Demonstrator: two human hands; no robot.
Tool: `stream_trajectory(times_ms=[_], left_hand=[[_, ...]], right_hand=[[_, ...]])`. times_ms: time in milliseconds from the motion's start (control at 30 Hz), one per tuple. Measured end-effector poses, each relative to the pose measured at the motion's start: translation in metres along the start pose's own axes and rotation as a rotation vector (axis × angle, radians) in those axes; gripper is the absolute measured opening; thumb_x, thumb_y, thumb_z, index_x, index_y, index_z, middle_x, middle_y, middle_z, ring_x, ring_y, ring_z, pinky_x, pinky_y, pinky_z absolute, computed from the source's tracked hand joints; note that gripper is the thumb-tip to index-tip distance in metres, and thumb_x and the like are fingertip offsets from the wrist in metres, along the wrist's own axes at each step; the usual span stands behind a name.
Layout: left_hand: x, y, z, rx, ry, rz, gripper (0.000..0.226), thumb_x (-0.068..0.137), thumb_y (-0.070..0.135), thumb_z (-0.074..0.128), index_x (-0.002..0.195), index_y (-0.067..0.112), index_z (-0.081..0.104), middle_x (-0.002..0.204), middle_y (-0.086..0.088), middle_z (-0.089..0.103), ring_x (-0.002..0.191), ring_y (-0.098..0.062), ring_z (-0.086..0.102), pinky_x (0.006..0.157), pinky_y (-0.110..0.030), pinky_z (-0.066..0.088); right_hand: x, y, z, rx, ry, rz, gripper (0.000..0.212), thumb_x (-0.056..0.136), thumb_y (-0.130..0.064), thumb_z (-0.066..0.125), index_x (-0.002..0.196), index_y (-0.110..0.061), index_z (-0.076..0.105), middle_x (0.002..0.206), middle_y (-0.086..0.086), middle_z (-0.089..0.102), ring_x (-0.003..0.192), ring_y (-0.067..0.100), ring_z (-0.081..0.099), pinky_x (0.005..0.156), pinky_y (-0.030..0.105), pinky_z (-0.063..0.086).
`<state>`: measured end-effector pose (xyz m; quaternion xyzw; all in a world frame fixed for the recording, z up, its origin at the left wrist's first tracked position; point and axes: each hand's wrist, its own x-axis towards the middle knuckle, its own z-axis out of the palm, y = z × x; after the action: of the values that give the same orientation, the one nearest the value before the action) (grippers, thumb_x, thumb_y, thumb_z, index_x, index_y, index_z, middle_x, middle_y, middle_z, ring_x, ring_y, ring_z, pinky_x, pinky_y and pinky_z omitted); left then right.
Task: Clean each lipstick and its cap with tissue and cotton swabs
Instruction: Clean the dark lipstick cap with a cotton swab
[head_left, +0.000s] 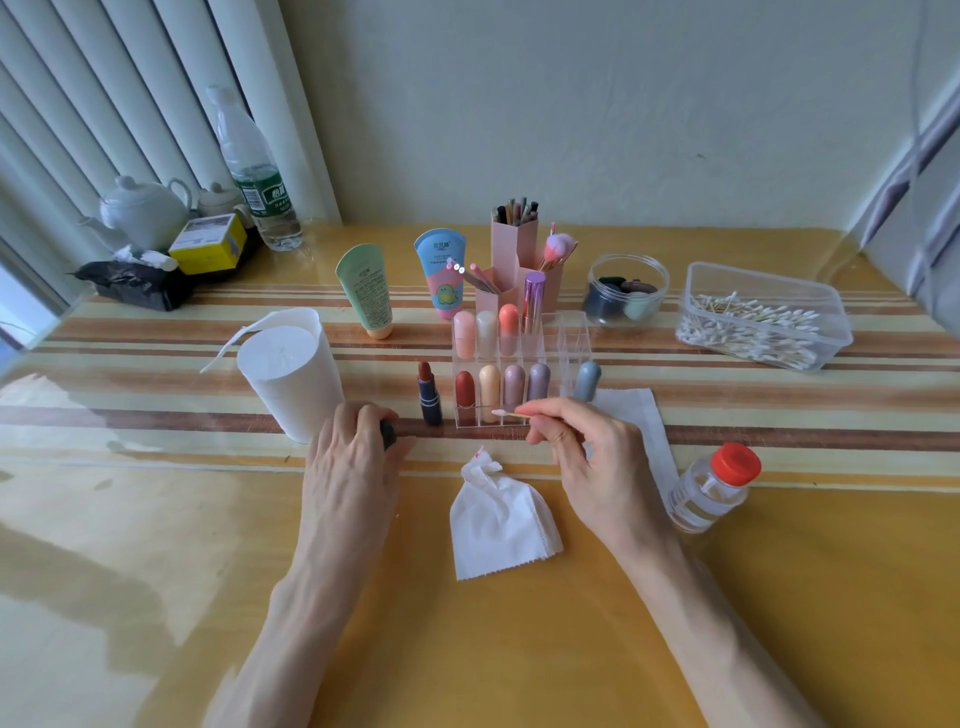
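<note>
Centrally, cotton swab (511, 413) in right hand (587, 457)

Home dressing table, teapot (143, 210), makeup brushes (558, 247)

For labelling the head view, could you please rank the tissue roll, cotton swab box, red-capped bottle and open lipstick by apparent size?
1. cotton swab box and tissue roll: too alike to rank, the box wider, the roll taller.
2. red-capped bottle, though it sits nearer the camera.
3. open lipstick.
</note>
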<state>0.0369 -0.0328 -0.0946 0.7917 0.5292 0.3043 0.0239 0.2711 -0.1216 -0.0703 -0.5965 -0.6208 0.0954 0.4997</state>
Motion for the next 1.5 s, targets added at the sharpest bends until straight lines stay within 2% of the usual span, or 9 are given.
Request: stream_trajectory(times_ms=[133, 233, 300, 367, 567, 733, 1000, 1233, 1500], left_hand=[[0.004, 0.003, -0.008, -0.061, 0.005, -0.042, 0.01, 0.094, 0.015, 0.076, 0.1, 0.012, 0.069, 0.097, 0.0, 0.059, 0.084, -0.027, 0.06, 0.065, -0.035, 0.043], [0.009, 0.012, -0.022, -0.588, -0.073, -0.27, 0.018, 0.088, 0.039, 0.076, 0.097, 0.024, 0.079, 0.076, 0.013, 0.066, 0.069, -0.007, 0.06, 0.06, -0.017, 0.043], [0.012, 0.019, -0.03, -1.025, -0.223, -0.399, 0.024, 0.086, 0.04, 0.075, 0.101, 0.023, 0.083, 0.072, 0.001, 0.067, 0.063, -0.012, 0.054, 0.059, -0.017, 0.042], [0.011, 0.022, -0.032, -1.192, -0.316, -0.43, 0.027, 0.083, 0.037, 0.075, 0.104, 0.021, 0.084, 0.079, -0.014, 0.064, 0.066, -0.019, 0.049, 0.059, -0.024, 0.039], [0.009, 0.029, -0.031, -1.212, -0.429, -0.441, 0.029, 0.079, 0.037, 0.078, 0.102, 0.021, 0.085, 0.078, -0.014, 0.065, 0.06, -0.018, 0.048, 0.055, -0.021, 0.04], [0.009, 0.031, -0.03, -1.191, -0.429, -0.424, 0.029, 0.079, 0.037, 0.078, 0.102, 0.019, 0.085, 0.081, -0.02, 0.065, 0.061, -0.016, 0.049, 0.055, -0.019, 0.041], [0.009, 0.027, -0.026, -1.173, -0.379, -0.429, 0.026, 0.077, 0.035, 0.081, 0.102, 0.026, 0.085, 0.092, -0.015, 0.079, 0.071, -0.013, 0.062, 0.081, -0.036, 0.056], [0.009, 0.027, -0.024, -1.173, -0.358, -0.393, 0.031, 0.077, 0.031, 0.081, 0.105, 0.02, 0.083, 0.093, -0.01, 0.08, 0.072, -0.014, 0.065, 0.08, -0.028, 0.062], [0.009, 0.03, -0.021, -1.122, -0.413, -0.346, 0.028, 0.081, 0.03, 0.077, 0.107, 0.019, 0.082, 0.069, -0.011, 0.067, 0.062, -0.013, 0.058, 0.067, -0.02, 0.054]], right_hand=[[-0.001, 0.003, 0.001, -0.013, -0.075, -0.02, 0.029, 0.101, 0.002, 0.063, 0.124, -0.011, 0.074, 0.094, -0.01, 0.073, 0.075, 0.005, 0.068, 0.072, 0.01, 0.052], [-0.001, 0.0, 0.001, 0.02, -0.071, -0.025, 0.022, 0.102, -0.005, 0.063, 0.121, -0.011, 0.074, 0.093, -0.011, 0.075, 0.074, 0.006, 0.072, 0.072, 0.014, 0.056], [0.0, -0.003, 0.001, 0.028, -0.056, -0.041, 0.017, 0.102, -0.007, 0.065, 0.116, -0.011, 0.075, 0.09, -0.01, 0.075, 0.073, 0.007, 0.072, 0.071, 0.015, 0.057], [0.0, -0.006, 0.001, 0.027, -0.051, -0.064, 0.014, 0.102, -0.007, 0.066, 0.113, -0.01, 0.075, 0.087, -0.009, 0.074, 0.072, 0.007, 0.072, 0.07, 0.015, 0.056], [-0.002, -0.017, 0.004, -0.042, -0.047, -0.144, 0.014, 0.1, -0.014, 0.069, 0.109, -0.007, 0.076, 0.096, -0.019, 0.067, 0.087, -0.013, 0.062, 0.081, 0.006, 0.047], [-0.004, -0.017, 0.006, -0.153, -0.018, -0.209, 0.01, 0.102, -0.012, 0.07, 0.109, -0.008, 0.075, 0.096, -0.004, 0.073, 0.087, 0.009, 0.068, 0.078, 0.027, 0.057], [-0.007, -0.018, 0.011, -0.3, -0.126, -0.28, 0.013, 0.105, -0.013, 0.061, 0.11, -0.01, 0.073, 0.09, -0.004, 0.066, 0.082, 0.015, 0.057, 0.075, 0.029, 0.052], [-0.009, -0.021, 0.01, -0.149, -0.156, -0.188, 0.011, 0.107, -0.015, 0.06, 0.109, -0.013, 0.071, 0.097, -0.007, 0.071, 0.086, 0.008, 0.062, 0.074, 0.029, 0.053], [-0.008, -0.022, 0.008, -0.201, -0.038, -0.222, 0.012, 0.105, -0.017, 0.064, 0.111, -0.01, 0.073, 0.097, -0.003, 0.074, 0.088, 0.013, 0.067, 0.076, 0.03, 0.056]])
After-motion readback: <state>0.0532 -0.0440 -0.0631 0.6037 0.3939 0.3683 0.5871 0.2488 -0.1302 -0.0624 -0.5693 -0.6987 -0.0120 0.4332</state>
